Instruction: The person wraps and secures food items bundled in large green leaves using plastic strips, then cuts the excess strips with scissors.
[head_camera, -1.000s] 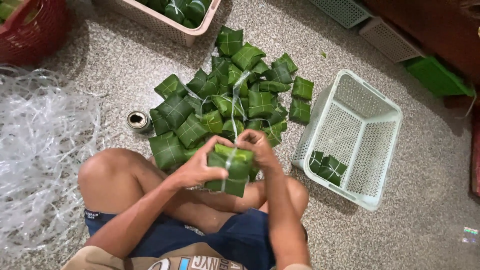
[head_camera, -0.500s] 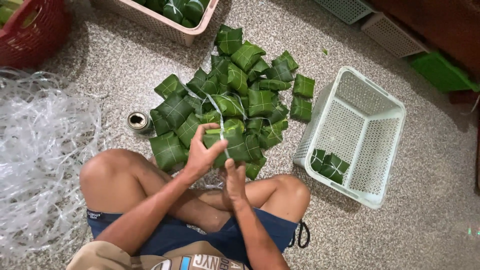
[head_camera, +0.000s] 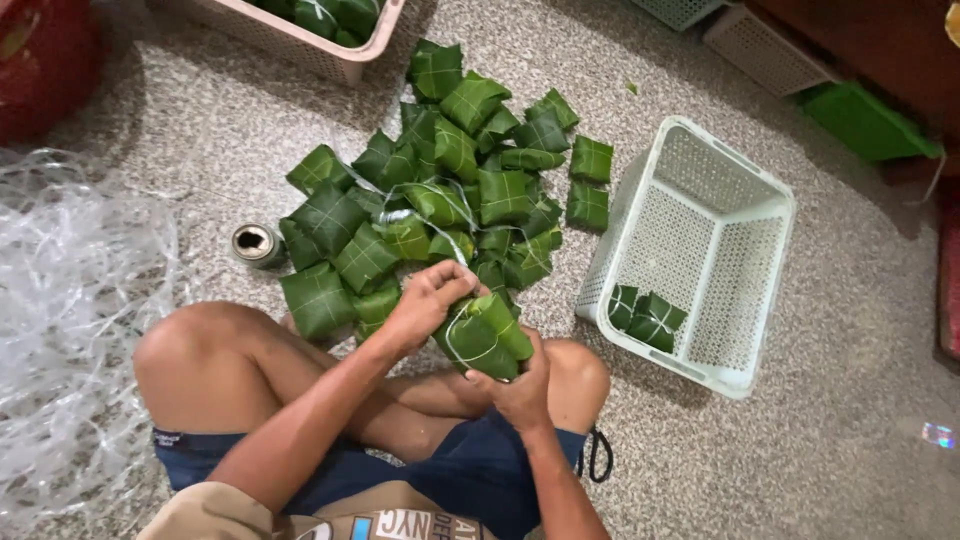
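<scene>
Leaf-wrapped parcels (head_camera: 483, 335), a tied pair, sit over your lap: your left hand (head_camera: 432, 302) grips them from above, your right hand (head_camera: 517, 388) cups them below. Behind lies the green pile (head_camera: 440, 195) on the floor; the white basket (head_camera: 745, 290) stands right.

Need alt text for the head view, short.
A person sitting cross-legged on a speckled floor holds a leaf-wrapped bundle between the left hand and right hand. A pile of green parcels lies ahead, a pale basket with a few parcels to the right.
</scene>
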